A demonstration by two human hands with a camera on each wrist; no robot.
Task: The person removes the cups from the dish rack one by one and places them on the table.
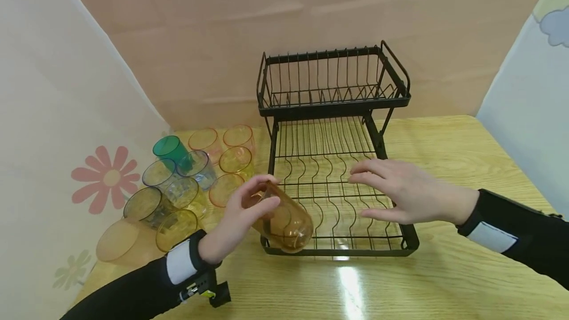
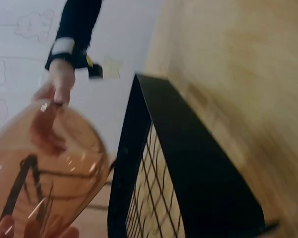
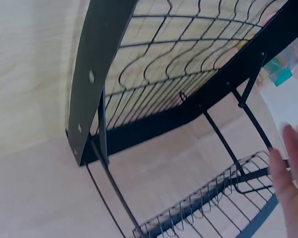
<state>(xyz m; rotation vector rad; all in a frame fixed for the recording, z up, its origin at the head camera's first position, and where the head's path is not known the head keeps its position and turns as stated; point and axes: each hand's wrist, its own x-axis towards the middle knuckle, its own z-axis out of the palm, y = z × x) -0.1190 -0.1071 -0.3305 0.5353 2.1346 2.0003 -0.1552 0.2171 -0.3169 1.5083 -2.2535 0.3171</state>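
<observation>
A clear amber drinking cup (image 1: pixel 291 223) is tilted on its side over the front left of the black two-tier dish rack (image 1: pixel 338 252). My left hand (image 1: pixel 237 219) grips it near the rim, thumb on one side and fingers on the other. In the left wrist view the cup (image 2: pixel 64 163) fills the lower left, with fingertips behind it. My right hand (image 1: pixel 400 189) hovers above the right side of the rack's lower tier, fingers spread and holding nothing. The right wrist view shows part of that hand (image 3: pixel 293 183) at its right edge.
Several coloured clear cups stand close together left of the rack, among them a green cup (image 1: pixel 171 149), a yellow cup (image 1: pixel 177 228) and a peach cup (image 1: pixel 126 243). The rack's upper basket (image 1: pixel 333 110) stands raised at the back. A wooden table (image 1: pixel 284 290) lies beneath.
</observation>
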